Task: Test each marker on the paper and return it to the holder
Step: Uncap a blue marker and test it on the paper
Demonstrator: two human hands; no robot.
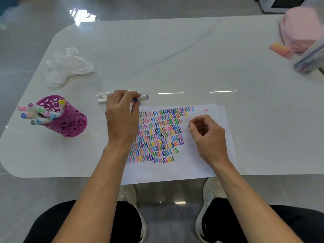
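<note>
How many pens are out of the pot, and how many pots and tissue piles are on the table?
Purple cut-out round holder: 1
White-barrelled markers outside it: 3
Crumpled white tissue pile: 1
Total: 5

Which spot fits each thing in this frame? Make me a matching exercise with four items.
Things:
1. magenta marker holder
2. crumpled tissue
3. left hand
4. right hand

Places:
A. over the blank right part of the paper
B. gripping a white marker just beyond the paper
C. on the table, behind the holder
D. left of the paper, full of markers

Pairs: 1-D, 2-C, 3-B, 4-A
</note>
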